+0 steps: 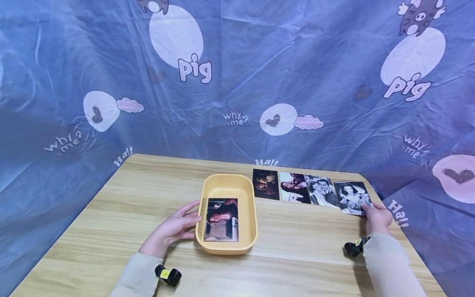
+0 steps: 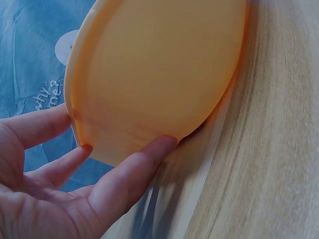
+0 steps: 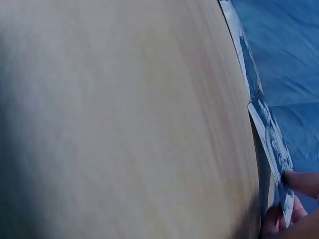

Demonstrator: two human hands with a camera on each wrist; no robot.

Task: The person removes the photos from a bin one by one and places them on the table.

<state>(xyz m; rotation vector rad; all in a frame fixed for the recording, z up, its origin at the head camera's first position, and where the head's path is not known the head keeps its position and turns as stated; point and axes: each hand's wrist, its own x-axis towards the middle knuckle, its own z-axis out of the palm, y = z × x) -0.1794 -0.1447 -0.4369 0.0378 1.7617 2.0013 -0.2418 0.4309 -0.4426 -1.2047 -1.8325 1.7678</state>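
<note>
A yellow plastic bin [image 1: 254, 225] stands on the table with a colour photo print [image 1: 222, 220] lying in it. My left hand [image 1: 178, 227] holds the bin by its left side, one fingertip at the rim; in the left wrist view the thumb [image 2: 144, 162] presses low on the wall. At the far right, my right hand [image 1: 378, 218] pinches the near right corner of a black-and-white photo print [image 1: 352, 197]. The right wrist view shows the thumb on this print's [image 3: 273, 137] face and fingers under it, its near edge lifted off the table.
Left of the held print, three more prints lie in a row along the table's back edge: a dark one [image 1: 266, 184], a lighter colour one [image 1: 295, 187] and a black-and-white one [image 1: 321, 191]. A blue patterned curtain [image 1: 237, 74] hangs behind the wooden table [image 1: 297, 243].
</note>
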